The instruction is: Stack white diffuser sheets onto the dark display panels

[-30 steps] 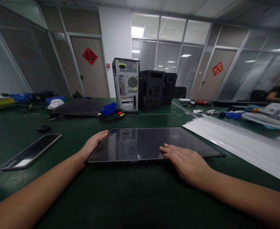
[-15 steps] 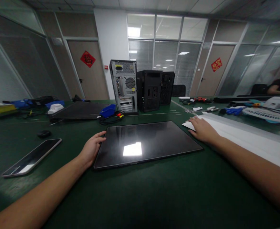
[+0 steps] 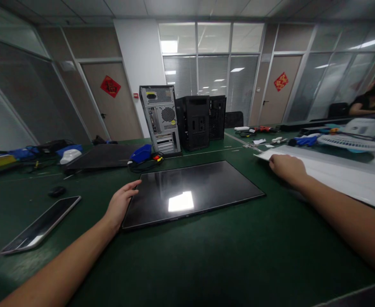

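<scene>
A black glossy display panel (image 3: 190,189) lies flat on the green table (image 3: 206,256) in front of me. My left hand (image 3: 120,204) rests against the panel's left edge, fingers loosely extended. My right hand (image 3: 286,167) lies closed on the near corner of a long white sheet (image 3: 337,177) to the panel's right, fingers curled onto it.
A phone (image 3: 40,225) lies at the left. Behind the panel stand a grey computer tower (image 3: 160,118) and black towers (image 3: 195,122), with a blue tool and cables (image 3: 142,155) and a second dark panel (image 3: 102,155). Tools clutter the far right, where another person (image 3: 371,100) sits.
My right hand left the panel's front edge and moved right onto the white sheet's corner, which now looks slightly lifted. The panel is turned a little. My left hand stayed at its edge.
</scene>
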`<state>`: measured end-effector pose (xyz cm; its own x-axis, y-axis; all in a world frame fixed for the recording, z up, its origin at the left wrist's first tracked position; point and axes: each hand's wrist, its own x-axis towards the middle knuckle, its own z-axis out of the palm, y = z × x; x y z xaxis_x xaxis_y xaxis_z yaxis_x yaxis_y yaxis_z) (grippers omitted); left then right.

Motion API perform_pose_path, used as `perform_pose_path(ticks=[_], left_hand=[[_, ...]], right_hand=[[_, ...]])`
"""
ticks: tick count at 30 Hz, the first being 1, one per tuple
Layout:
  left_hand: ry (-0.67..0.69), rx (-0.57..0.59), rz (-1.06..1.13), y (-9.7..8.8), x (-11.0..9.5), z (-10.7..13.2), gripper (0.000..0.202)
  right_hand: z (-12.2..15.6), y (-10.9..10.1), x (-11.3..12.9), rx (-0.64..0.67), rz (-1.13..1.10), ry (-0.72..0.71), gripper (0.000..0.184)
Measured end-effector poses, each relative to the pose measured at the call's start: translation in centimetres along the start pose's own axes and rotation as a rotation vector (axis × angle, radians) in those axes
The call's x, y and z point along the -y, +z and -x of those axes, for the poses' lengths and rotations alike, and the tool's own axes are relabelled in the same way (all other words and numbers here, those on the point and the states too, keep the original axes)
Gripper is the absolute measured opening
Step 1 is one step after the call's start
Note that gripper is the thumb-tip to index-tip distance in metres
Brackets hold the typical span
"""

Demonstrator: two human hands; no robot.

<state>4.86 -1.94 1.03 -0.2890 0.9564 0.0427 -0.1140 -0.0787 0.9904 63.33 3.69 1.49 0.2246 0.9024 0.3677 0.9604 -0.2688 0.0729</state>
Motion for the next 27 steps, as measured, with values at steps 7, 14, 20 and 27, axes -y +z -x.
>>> perform_pose_path(ticks=[7, 14, 20, 27], left_hand=[[-0.074, 0.086, -0.075, -0.3, -0.2, 0.1, 0.050], [-0.064, 0.078, -0.112, 0.0, -0.7, 0.8, 0.046], [-0.056, 0.047, -0.140, -0.1, -0.7, 0.7, 0.043], [-0.037, 0.052, -0.156, -0.1, -0.6, 0.6, 0.044]], right_hand=[[1.3, -1.2, 1.9, -0.050, -0.087, 0.053, 0.034], [2.9, -2.1, 5.0, -0.114, -0.102, -0.021, 0.047], [6.1, -3.9, 10.2, -0.211, -0.221, -0.281, 0.047], [9.5, -6.1, 14.1, 0.225, -0.850, -0.775, 0.040]])
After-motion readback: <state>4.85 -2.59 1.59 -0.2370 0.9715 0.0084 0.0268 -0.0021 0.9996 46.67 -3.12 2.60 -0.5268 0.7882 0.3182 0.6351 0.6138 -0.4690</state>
